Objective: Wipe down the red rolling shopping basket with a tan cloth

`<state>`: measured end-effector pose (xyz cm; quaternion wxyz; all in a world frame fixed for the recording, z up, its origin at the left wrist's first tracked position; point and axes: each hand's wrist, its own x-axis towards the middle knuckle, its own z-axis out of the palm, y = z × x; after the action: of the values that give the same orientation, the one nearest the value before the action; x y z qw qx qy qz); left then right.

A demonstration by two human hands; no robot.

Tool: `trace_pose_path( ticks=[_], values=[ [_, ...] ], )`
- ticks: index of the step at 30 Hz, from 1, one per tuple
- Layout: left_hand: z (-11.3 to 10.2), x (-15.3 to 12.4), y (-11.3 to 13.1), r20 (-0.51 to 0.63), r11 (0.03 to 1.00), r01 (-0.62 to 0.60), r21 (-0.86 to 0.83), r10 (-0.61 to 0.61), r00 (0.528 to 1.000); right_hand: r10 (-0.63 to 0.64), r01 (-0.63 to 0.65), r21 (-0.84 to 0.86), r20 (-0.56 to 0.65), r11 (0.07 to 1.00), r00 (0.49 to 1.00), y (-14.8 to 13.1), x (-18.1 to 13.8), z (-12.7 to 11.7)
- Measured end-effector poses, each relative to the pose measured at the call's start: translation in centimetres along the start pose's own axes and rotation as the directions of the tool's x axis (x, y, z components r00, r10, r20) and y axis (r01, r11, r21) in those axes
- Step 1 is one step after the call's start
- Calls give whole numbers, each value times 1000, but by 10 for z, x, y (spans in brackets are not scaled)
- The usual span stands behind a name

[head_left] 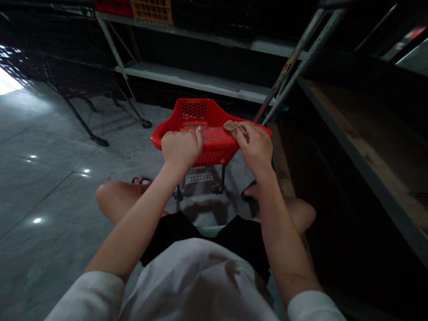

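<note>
A small red plastic shopping cart [217, 157] on dark wheeled legs stands on the floor between my feet. My left hand [182, 146] is closed around the left part of its handle, thumb lying along the top. At the right part of the handle, my right hand [256, 143] pinches a crumpled brown cloth [231, 126] against the red rim. A flat reddish panel [217, 133] of the handle shows between both hands. Some of the cloth is hidden under my right fingers.
A metal shelf rack [187, 80] stands behind the cart, with a yellow crate [152, 10] and a red crate [113, 6] on top. To the left is a dark wheeled wire cart [73, 76]. A wooden-topped ledge [364, 147] runs along the right.
</note>
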<state>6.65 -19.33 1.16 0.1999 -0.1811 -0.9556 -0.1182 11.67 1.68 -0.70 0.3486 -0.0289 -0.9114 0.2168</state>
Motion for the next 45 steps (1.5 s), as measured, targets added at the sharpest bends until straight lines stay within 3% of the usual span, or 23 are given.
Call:
trace_pose_path(
  ticks=[4,7,13,17,20,24,28,33,38,45],
  values=[
    [4,-2,17,12,998,-11,-61,12,1000,37,-48,-139,-77,989,996,51,8,-13],
    [9,-4,34,4,995,-46,-92,47,999,83,-98,-146,-108,984,991,78,19,-18],
    [18,-6,58,-31,986,-131,-103,129,991,141,-154,-86,-143,984,980,97,23,-27],
    [20,-6,58,-59,991,-104,-86,99,993,110,-124,-77,-167,989,980,65,4,-20],
    [22,-2,51,-83,991,-117,-57,112,990,25,-28,-14,-210,999,977,16,-9,0],
    [24,8,37,-90,996,-88,-23,86,992,-78,80,11,-136,997,988,-48,-10,31],
    [25,15,27,-80,997,-81,4,81,993,-99,99,3,-43,995,994,-63,1,41],
    [25,13,24,-90,993,-113,-20,111,990,-107,108,16,-36,994,994,-7,4,18],
    [27,11,23,-122,994,-81,-72,72,990,52,-50,41,-49,998,997,63,23,-9],
    [34,20,45,-107,992,-106,-70,98,989,275,-280,149,58,948,960,123,83,-5]
  ],
)
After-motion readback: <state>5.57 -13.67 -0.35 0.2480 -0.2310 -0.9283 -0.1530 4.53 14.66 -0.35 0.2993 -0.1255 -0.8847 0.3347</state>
